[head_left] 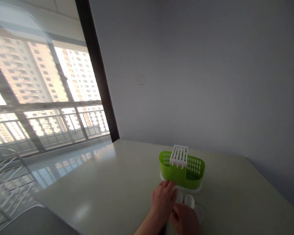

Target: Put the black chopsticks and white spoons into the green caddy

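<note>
My left hand (163,199) has curled fingers beside a white rounded piece (178,195), just in front of the green basket (177,175). What it grips, if anything, is hidden. Close on its right, my right hand (186,218) is slightly blurred, its fingers closed near the left hand; I cannot make out what is in them. Two more white rounded pieces, shaped like spoon bowls, lie by the right hand: one in the middle (189,201) and one at the right (198,213). Across the basket's top sits a white slatted rack (179,155) with small hooks along its front.
The basket stands in a white base tray (198,189) on a pale table (107,186). A grey wall (186,81) with a switch plate (140,81) rises behind. To the left are a glass window (46,81), a white metal rack (9,182) and a grey surface (36,222).
</note>
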The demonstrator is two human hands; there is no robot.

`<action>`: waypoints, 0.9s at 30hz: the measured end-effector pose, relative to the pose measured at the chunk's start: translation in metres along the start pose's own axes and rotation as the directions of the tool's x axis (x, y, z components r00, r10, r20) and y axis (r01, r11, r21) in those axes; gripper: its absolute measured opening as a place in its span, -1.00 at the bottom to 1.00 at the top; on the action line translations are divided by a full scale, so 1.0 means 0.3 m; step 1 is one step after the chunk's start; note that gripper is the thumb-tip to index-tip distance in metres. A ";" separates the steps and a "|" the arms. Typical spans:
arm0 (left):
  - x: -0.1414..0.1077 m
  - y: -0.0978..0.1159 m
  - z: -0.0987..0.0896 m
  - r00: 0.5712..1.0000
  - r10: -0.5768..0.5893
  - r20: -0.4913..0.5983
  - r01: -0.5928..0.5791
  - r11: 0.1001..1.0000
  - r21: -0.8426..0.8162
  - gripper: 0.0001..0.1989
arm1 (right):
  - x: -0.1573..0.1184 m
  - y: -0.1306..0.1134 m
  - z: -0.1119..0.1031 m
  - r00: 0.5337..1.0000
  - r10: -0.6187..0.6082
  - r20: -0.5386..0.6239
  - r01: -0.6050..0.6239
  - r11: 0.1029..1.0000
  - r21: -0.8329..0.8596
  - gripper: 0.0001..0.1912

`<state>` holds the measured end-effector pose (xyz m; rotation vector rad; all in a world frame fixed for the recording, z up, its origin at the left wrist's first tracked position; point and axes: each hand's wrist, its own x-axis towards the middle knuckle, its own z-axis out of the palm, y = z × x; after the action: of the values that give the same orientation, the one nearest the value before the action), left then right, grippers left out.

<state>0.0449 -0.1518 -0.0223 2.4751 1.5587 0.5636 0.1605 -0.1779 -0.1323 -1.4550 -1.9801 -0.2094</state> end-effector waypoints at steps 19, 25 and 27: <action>-0.182 -0.199 0.097 0.956 -0.240 0.167 0.245 0.969 -0.011 -0.82 | 0.085 0.139 -0.155 0.923 0.184 -0.337 -0.170 0.983 0.072 -0.47; -0.181 -0.197 0.090 0.955 -0.244 0.172 0.246 0.969 0.008 -0.82 | 0.088 0.205 -0.130 0.941 0.134 -0.309 -0.131 0.991 0.033 -0.63; -0.183 -0.195 0.093 0.957 -0.240 0.162 0.240 0.971 0.016 -0.81 | 0.089 0.213 -0.138 0.939 0.151 -0.309 -0.141 0.989 0.055 -0.71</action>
<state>-0.0139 -0.1732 -0.0796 2.2185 1.7532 0.3171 0.2306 -0.1536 -0.1006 -1.4420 -1.6079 -0.3203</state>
